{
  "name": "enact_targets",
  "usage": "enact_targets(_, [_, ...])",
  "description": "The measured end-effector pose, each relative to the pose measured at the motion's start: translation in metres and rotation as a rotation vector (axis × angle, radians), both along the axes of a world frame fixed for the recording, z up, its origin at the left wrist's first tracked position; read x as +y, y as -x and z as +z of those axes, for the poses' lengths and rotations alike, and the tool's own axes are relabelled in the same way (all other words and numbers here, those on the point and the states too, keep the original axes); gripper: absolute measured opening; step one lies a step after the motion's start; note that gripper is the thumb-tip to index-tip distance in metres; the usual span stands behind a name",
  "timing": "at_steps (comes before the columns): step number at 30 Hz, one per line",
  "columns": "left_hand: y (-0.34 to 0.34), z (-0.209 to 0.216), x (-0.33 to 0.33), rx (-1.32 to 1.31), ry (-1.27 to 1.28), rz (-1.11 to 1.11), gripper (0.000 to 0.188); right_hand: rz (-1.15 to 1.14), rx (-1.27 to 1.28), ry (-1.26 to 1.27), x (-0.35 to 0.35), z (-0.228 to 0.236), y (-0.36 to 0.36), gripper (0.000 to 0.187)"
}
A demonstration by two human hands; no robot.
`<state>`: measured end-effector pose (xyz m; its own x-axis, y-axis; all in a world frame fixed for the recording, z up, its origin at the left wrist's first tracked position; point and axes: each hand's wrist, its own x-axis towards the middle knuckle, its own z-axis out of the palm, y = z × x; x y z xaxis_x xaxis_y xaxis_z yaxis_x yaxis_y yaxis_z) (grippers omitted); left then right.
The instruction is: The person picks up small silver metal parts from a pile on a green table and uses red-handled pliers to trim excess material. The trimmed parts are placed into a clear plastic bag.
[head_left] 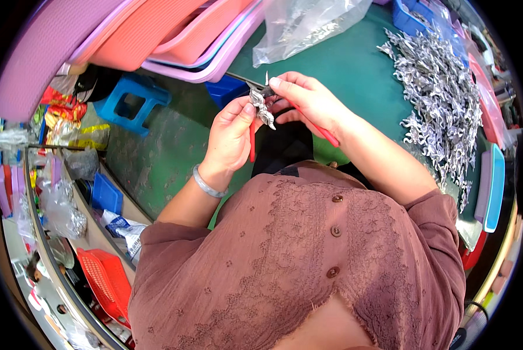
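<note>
Between thumb and fingers, my left hand (227, 133) pinches a small silver cast-metal piece (264, 112) with a twisted, uneven outline. My right hand (309, 100) grips pliers with red handles (324, 133); the handles are spread apart. The dark head of the pliers is right at the upper end of the metal piece. Whether the jaws bite on it is too small to tell. A large heap of similar silver cast pieces (439, 99) lies on the green table (355, 79) to the right of my hands.
A clear plastic bag (305, 29) with metal bits lies at the table's far side. Stacked pink and purple baskets (185, 41) stand far left, beside a blue stool (133, 102). A blue bin (410, 20) sits far right. A red basket (105, 283) is low on the left.
</note>
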<state>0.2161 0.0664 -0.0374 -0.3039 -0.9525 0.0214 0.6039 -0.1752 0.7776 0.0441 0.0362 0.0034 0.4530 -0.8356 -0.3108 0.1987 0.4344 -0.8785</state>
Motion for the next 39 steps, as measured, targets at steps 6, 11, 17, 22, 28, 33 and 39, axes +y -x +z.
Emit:
enact_targets(6, [-0.028, 0.005, 0.029, -0.003, 0.011, 0.146, 0.02, 0.452, -0.547, -0.169, 0.022, -0.023, -0.028, 0.056])
enact_targets(11, [-0.046, 0.009, 0.044, -0.006, -0.028, 0.202, 0.02, 0.645, -0.715, -0.227, 0.026, -0.048, -0.056, 0.063])
enact_targets(17, [-0.056, 0.007, 0.051, -0.042, -0.013, 0.286, 0.02, 0.75, -0.781, -0.282, 0.036, -0.05, -0.077, 0.075])
enact_targets(22, [-0.057, 0.011, 0.048, -0.063, -0.049, 0.287, 0.021, 0.671, -0.726, -0.213, 0.049, -0.05, -0.089, 0.073])
enact_targets(28, [-0.074, 0.006, 0.05, -0.099, -0.077, 0.457, 0.02, 0.5, -0.372, -0.249, 0.042, -0.05, -0.087, 0.052])
enact_targets(33, [-0.107, -0.001, 0.061, -0.108, -0.209, 0.556, 0.014, 0.484, 0.314, 0.266, 0.025, -0.032, -0.074, 0.042])
enact_targets(39, [-0.113, -0.008, 0.064, 0.05, -0.174, 0.516, 0.026, 0.489, 0.726, 0.832, 0.024, 0.002, -0.077, 0.055])
